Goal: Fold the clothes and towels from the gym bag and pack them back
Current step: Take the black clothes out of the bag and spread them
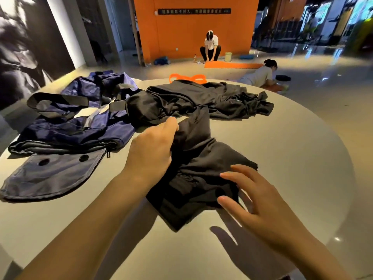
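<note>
Seen from above and behind, two bare forearms reach forward over a round pale desk (292, 150). The left hand (150, 147) comes in from the lower left, its back turned up and its fingers curled down around a raised fold of a black garment (198, 174), gripping the cloth near the garment's upper left edge. The right hand (250, 199) enters from the lower right with its fingers spread and fairly straight, fingertips at the garment's right edge; whether they touch the cloth or hover just above it cannot be told, and a shadow of this hand falls on the desk below it. The black garment lies crumpled at the middle of the desk, close to the person, with one corner pointing toward the near edge and a narrow strip of it running up toward a second pile of dark clothes (207, 100), which is spread in loose folds across the far side of the desk. To the left lies a navy blue gym bag (66, 136), collapsed flat and open, with black webbing straps, a zip pull, and a flap bearing two round black snaps nearest the viewer; the pile of dark clothes overlaps its right side. An orange strap (187, 77) peeks out at the far rim of the desk. In the background an orange wall (181, 33) carries a dark sign (193, 11) with a line of pale characters too blurred to read
</note>
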A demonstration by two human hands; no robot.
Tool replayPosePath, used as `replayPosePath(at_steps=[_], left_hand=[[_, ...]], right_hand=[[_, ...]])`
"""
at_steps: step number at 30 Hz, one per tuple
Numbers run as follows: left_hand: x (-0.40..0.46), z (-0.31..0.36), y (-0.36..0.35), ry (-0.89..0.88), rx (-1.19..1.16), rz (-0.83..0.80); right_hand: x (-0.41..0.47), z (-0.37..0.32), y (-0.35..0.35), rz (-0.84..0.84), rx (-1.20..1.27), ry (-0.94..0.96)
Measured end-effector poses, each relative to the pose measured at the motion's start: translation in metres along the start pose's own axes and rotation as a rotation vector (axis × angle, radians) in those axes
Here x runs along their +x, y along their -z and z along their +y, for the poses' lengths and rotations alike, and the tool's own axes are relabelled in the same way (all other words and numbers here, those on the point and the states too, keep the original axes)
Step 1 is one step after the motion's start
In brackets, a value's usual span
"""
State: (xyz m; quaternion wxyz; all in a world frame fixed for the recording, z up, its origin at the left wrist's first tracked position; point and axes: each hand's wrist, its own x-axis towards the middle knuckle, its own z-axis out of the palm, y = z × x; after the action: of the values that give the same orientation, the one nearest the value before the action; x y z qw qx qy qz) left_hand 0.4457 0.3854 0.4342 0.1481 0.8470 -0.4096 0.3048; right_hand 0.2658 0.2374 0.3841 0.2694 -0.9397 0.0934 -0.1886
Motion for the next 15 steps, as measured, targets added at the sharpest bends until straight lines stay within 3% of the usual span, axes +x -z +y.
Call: replayPosePath(at_steps=[2, 5, 12, 15], left_hand=[[-0.011, 0.012, 0.002, -0.214, 0.043, 0.210], [-0.046, 0.026, -0.006, -0.411, -0.059, 0.225], [-0.093, 0.047, -0.005, -0.455, -0.077, 0.173], [-0.103, 0.054, -0.003, -0.457, -0.075, 0.153]], right_hand=[[0.000, 0.008, 0.007, 0.098, 0.142, -0.051], [0.003, 0.021, 0.015, 0.231, 0.185, -0.071], [0.031, 0.023, 0.024, 0.343, 0.083, -0.020], [0.057, 0.012, 0.017, 0.306, 0.058, 0.015]])
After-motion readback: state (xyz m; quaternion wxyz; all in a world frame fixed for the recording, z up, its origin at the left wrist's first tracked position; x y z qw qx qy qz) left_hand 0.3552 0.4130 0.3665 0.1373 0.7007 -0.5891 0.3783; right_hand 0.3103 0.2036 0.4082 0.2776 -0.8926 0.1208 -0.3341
